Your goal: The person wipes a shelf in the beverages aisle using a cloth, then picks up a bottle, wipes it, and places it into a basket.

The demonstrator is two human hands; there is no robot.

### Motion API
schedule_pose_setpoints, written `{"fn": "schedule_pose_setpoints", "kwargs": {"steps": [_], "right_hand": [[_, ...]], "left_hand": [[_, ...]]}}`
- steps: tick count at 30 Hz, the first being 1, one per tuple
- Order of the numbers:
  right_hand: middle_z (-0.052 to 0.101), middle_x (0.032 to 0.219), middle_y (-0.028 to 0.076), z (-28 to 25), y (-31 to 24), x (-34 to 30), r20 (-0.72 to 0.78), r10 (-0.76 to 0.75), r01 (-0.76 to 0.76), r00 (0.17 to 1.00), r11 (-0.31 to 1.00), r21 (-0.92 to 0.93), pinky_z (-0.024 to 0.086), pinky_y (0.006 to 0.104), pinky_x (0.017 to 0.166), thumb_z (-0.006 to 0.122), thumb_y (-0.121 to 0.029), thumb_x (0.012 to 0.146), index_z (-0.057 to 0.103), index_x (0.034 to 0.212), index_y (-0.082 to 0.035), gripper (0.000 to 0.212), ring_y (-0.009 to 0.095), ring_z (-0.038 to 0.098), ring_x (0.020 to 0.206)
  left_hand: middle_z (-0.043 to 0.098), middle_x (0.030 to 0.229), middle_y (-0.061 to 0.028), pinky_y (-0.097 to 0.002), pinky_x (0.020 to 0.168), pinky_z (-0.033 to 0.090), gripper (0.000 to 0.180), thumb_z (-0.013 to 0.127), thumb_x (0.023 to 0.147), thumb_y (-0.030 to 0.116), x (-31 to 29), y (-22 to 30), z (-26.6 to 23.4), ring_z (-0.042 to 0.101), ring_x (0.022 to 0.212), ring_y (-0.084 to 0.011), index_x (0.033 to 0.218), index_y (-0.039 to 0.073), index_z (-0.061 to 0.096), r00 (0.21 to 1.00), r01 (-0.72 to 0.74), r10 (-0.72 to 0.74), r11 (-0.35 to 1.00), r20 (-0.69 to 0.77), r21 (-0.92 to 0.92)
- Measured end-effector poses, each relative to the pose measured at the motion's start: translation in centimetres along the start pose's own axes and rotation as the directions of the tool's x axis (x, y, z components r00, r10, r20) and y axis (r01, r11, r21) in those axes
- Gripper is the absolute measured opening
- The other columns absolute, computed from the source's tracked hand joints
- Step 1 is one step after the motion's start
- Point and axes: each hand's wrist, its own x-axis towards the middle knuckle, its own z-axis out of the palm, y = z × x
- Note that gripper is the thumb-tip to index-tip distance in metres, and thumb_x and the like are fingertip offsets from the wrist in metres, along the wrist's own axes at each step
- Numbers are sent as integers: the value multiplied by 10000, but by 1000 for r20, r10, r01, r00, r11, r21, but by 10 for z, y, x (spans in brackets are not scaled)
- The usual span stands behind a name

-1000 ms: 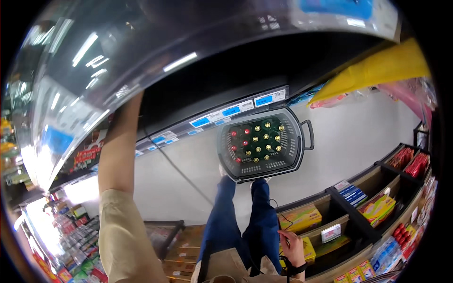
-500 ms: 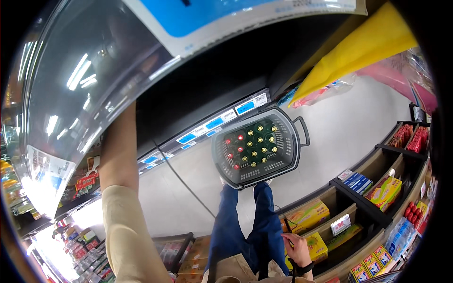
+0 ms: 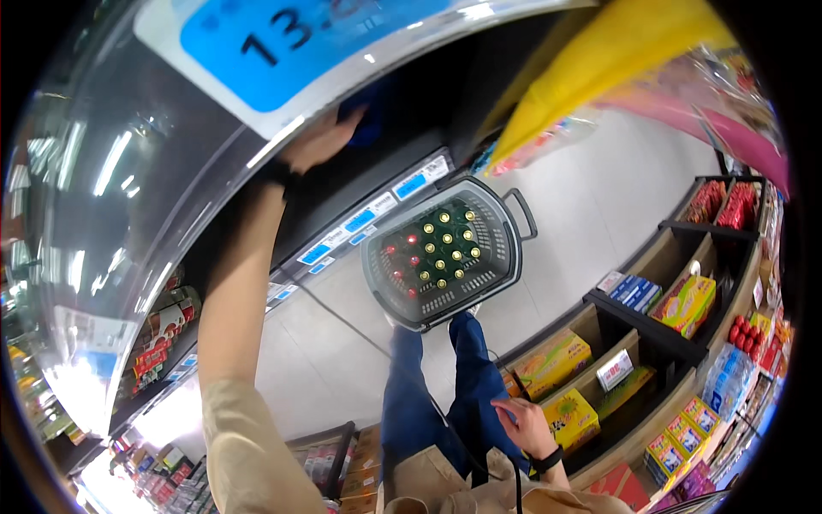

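My left hand [image 3: 321, 141] reaches into a dark shelf bay behind the clear plastic shelf lip. Its visible fingers are stretched out, beside a dark blue patch [image 3: 368, 125]; whether they touch it I cannot make out. The plastic lip and a blue-and-white price label [image 3: 274, 56] cover part of the hand. Low on the right, my right hand [image 3: 524, 426] hangs with fingers loosely bent and apart, nothing visible in them, wearing a black wristband. On the floor before my feet stands a grey shopping basket [image 3: 505, 283] with several green bottles [image 3: 444, 240], some gold-capped, others red-capped.
A low shelf [image 3: 599, 338] with yellow boxes [image 3: 569, 417] and blue boxes [image 3: 632, 291] curves along the right. Yellow and pink packaging [image 3: 608, 86] hangs at upper right. A lower shelf edge with price labels [image 3: 360, 220] runs beside the basket. A cable hangs past it.
My left hand has come into sight inside the bay, its forearm shifted right and upward. The view has shifted, so the basket appears farther left. My right hand has stayed low with loosely bent fingers.
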Motion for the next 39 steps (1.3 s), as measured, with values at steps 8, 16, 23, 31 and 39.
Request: {"fn": "schedule_pose_setpoints", "kwargs": {"steps": [8,16,23,31,39], "right_hand": [[721,972,152,-58,-39,4,-58,-181,179,982,983,-35,564,411,766,639,-60,907,702,1093,-55,196,354,688,871],[716,985,157,-108,-103,34,-118,-445,430,888,893,-136,554,434,777,629,-90,917,711,1080,-45,188,370,674,895],[710,1028,178,-119,-195,85,-71,-669,668,740,743,-35,548,416,843,631,-65,918,681,1185,-37,273,365,677,945],[642,1354,88,-100,-256,159,313,-646,510,696,751,419,497,320,1014,568,-147,1036,553,1432,-75,402,183,612,1221],[719,1171,76,-55,-289,205,682,-592,267,429,805,530,532,259,932,641,-115,1010,542,1429,-37,437,131,668,1053]], "left_hand": [[432,1518,-291,-461,1130,389,514,583,987,313,-174,58,-26,444,1358,-484,1369,-29,562,935,352,-302,861,187,-368],[618,1386,-150,-362,1077,406,411,526,1038,296,-309,14,-3,596,1230,-288,1297,-9,619,948,186,-292,189,126,-964],[512,1508,-126,-442,1158,371,564,450,1046,362,-357,44,-30,520,1337,-278,1486,9,434,999,-2,-36,-612,26,-791],[589,1396,-178,-456,1103,439,503,436,1031,356,-391,31,-52,570,1263,-325,1358,-13,539,991,13,101,-724,-87,-690],[694,1052,-91,-304,789,532,313,507,1006,264,-407,11,-82,653,878,-187,1132,12,642,949,233,-139,-301,284,-925]]}}
